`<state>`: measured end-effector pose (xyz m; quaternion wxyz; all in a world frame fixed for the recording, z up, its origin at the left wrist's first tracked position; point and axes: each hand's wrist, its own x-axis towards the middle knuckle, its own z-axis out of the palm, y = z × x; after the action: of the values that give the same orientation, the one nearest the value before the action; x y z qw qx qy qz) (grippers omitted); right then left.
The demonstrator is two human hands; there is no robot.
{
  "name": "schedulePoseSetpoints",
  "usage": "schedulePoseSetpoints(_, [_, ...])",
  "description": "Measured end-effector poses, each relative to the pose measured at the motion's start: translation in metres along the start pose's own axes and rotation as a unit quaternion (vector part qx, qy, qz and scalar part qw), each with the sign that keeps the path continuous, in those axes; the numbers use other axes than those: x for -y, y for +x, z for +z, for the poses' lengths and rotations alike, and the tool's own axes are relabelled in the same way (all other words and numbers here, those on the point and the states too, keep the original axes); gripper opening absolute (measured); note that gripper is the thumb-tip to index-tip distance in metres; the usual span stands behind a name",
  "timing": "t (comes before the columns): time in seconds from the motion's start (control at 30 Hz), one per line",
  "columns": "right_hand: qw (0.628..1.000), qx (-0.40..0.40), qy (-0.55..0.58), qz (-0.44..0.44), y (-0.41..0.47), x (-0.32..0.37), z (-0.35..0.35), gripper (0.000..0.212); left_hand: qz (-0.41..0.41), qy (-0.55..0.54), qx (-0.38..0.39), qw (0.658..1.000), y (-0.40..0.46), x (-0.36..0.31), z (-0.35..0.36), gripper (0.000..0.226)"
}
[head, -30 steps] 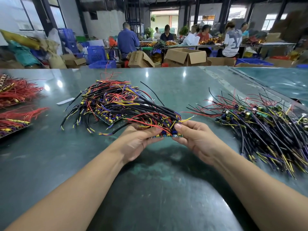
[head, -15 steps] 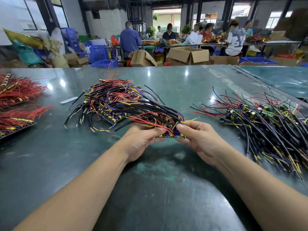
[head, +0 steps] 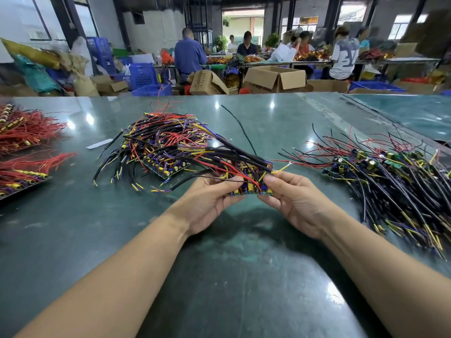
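Busy workshop, green worktop (head: 244,276), left hand (head: 207,203) and right hand (head: 297,203) pinching a wired circuit board (head: 246,191) just above it, wire pile (head: 166,147) beyond, open cardboard box (head: 275,79) behind, contents unseen

Wire heaps (head: 166,145) left, right of board (head: 246,189)

Scuffed green table (head: 244,276): heap of wired boards (head: 166,145) mid-table, red wire bundles (head: 26,128) left of it, white strip (head: 99,143) just beside it, another wired pile (head: 390,181) to its right.
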<state>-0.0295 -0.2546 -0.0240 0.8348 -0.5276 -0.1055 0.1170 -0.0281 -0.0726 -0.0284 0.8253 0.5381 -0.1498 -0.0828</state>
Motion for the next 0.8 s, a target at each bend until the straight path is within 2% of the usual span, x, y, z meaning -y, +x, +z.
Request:
schedulePoseSetpoints(0.23, [0.995, -0.068, 0.062, -0.024, 0.004, 0.002, 0.000, 0.013, 0.069, 0.041, -0.172, 0.982, 0.008, -0.012, -0.006, 0.013])
schedulePoseSetpoints(0.33, [0.985, -0.129, 0.096, -0.061, 0.005, 0.007, -0.002, 0.004, 0.085, 0.112, -0.274, 0.951, 0.013, -0.016, -0.020, 0.016])
schedulePoseSetpoints(0.4, [0.978, -0.168, 0.105, -0.063, 0.005, 0.009, -0.003, 0.004, 0.059, 0.204, -0.306, 0.928, 0.014, -0.018, -0.035, 0.006])
schedulePoseSetpoints(0.43, [0.976, -0.182, 0.105, -0.058, 0.004, 0.009, -0.004, 0.005, 0.031, 0.268, -0.317, 0.909, 0.015, -0.019, -0.044, 0.013])
schedulePoseSetpoints(0.47, [0.975, -0.192, 0.101, -0.052, 0.003, 0.010, -0.003, 0.006, -0.005, 0.356, -0.331, 0.874, 0.015, -0.021, -0.053, 0.027])
schedulePoseSetpoints(0.5, [0.974, -0.198, 0.097, -0.046, 0.003, 0.010, -0.003, 0.007, -0.042, 0.469, -0.351, 0.809, 0.013, -0.024, -0.059, 0.038])
schedulePoseSetpoints(0.53, [0.974, -0.201, 0.093, -0.039, 0.002, 0.010, -0.002, 0.007, -0.068, 0.574, -0.368, 0.728, 0.010, -0.028, -0.064, 0.045])
schedulePoseSetpoints(0.57, [0.974, -0.206, 0.090, -0.030, 0.002, 0.010, 0.000, 0.008, -0.080, 0.644, -0.381, 0.658, 0.006, -0.033, -0.067, 0.047])
schedulePoseSetpoints(0.6, [0.974, -0.210, 0.086, -0.022, 0.002, 0.009, 0.002, 0.008, -0.092, 0.675, -0.394, 0.617, 0.003, -0.038, -0.068, 0.046])
schedulePoseSetpoints(0.67, [0.974, -0.215, 0.076, -0.015, 0.002, 0.006, 0.005, 0.009, -0.121, 0.693, -0.409, 0.582, -0.002, -0.046, -0.067, 0.044])
schedulePoseSetpoints(0.73, [0.975, -0.211, 0.070, -0.020, 0.002, 0.005, 0.007, 0.011, -0.147, 0.716, -0.389, 0.561, -0.004, -0.050, -0.064, 0.040])
schedulePoseSetpoints(0.8, [0.975, -0.205, 0.076, -0.029, 0.002, 0.005, 0.009, 0.012, -0.134, 0.726, -0.365, 0.567, -0.006, -0.054, -0.055, 0.029])
